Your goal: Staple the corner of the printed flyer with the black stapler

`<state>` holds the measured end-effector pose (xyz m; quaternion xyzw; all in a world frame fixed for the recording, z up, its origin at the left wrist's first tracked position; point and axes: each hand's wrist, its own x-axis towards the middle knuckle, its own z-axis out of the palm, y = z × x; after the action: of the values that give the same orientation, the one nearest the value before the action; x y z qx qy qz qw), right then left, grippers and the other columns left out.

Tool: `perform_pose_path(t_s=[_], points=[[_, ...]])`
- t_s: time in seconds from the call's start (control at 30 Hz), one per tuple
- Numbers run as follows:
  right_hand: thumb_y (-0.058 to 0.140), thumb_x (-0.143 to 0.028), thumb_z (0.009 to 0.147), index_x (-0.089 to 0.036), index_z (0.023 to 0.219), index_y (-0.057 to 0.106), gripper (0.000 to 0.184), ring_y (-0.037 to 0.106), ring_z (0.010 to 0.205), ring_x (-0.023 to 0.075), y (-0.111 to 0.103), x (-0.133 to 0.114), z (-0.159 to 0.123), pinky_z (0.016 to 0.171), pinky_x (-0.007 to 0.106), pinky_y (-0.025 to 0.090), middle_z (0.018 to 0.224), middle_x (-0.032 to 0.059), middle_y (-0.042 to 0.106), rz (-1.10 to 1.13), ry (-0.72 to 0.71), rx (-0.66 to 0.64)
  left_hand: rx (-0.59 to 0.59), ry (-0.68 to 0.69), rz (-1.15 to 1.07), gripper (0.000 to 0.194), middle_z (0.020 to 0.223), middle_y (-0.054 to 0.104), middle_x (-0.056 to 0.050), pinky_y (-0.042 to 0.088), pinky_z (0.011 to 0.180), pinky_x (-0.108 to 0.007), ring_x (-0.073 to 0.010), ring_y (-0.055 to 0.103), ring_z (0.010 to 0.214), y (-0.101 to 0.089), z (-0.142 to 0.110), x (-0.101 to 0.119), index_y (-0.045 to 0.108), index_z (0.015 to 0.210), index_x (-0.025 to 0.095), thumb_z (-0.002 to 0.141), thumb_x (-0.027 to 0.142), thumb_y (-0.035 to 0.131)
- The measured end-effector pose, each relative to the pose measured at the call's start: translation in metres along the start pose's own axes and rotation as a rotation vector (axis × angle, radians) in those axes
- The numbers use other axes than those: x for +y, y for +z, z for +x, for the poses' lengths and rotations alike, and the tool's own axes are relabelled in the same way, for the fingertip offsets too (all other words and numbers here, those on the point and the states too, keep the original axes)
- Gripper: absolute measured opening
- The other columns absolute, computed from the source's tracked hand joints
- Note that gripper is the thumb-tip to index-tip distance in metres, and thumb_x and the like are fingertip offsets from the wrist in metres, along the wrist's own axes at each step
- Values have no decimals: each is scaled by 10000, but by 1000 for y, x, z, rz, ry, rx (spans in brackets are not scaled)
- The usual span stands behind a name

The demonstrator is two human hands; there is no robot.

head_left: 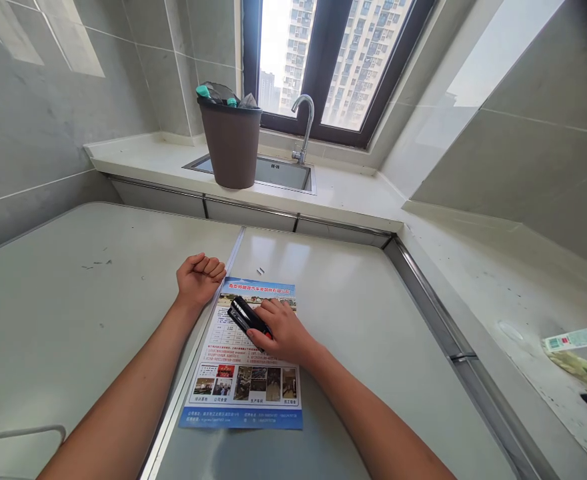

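Note:
My right hand (283, 330) is closed over the rear of a black stapler (243, 315), which lies slantwise on a printed flyer (241, 413). The stapler's front end points up and to the left, and a bit of red shows by my fingers. The flyer has blue bands, a table of text and small photos; my hand covers part of its middle and right side. By the flyer's upper left corner, my left hand (201, 277) rests as a fist, with nothing showing from it. Small loose staples (260, 271) lie just beyond the flyer's top edge.
A brown bin (231, 143) holding green-capped bottles stands on the far counter by the sink (286, 175) and its curved faucet (304, 127). A seam (236, 250) splits the white table. On the right counter (473, 267) lies a green-and-white package (578, 338).

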<state>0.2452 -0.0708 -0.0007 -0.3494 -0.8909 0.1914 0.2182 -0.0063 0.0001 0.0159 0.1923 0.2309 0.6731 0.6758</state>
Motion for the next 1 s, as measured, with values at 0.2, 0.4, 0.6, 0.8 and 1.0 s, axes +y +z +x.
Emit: perform_pose_path(t_s=[0.2, 0.4, 0.6, 0.8, 1.0], points=[[573, -459, 995, -218, 954, 580, 244, 492, 926, 213, 0, -1, 1, 822, 343, 348, 982, 43, 605, -2, 2, -7, 16, 1, -1, 567, 522, 194, 36, 289, 426, -294, -109, 331, 429, 2, -3, 0, 83, 595, 208, 805, 215, 609], [616, -512, 962, -222, 1007, 588, 295, 495, 947, 227, -1, 2, 0, 825, 349, 340, 1007, 47, 625, -14, -22, -27, -1, -3, 16, 574, 524, 191, 37, 291, 425, -293, -110, 334, 431, -1, -2, 0, 89, 585, 207, 792, 223, 625], [685, -432, 890, -233, 1017, 588, 256, 498, 929, 226, -3, 6, -1, 817, 340, 344, 975, 32, 614, -3, -31, -31, 25, 4, 17, 569, 530, 208, 37, 293, 427, -292, -112, 346, 435, -4, 0, 1, 92, 591, 207, 787, 219, 626], [705, -366, 856, -238, 1075, 593, 277, 509, 950, 230, -8, 12, -6, 855, 348, 370, 1003, 33, 622, 40, -28, -64, -12, -2, 43, 585, 529, 184, 41, 290, 429, -290, -111, 330, 438, -2, 0, 1, 87, 592, 204, 779, 222, 641], [724, -313, 819, -240, 1118, 589, 336, 524, 982, 229, -47, 42, -36, 876, 349, 407, 1047, 31, 615, 104, -1, -181, -101, 7, 89, 594, 526, 130, 44, 287, 437, -294, -116, 314, 445, -3, 0, 1, 98, 573, 200, 779, 222, 654]])
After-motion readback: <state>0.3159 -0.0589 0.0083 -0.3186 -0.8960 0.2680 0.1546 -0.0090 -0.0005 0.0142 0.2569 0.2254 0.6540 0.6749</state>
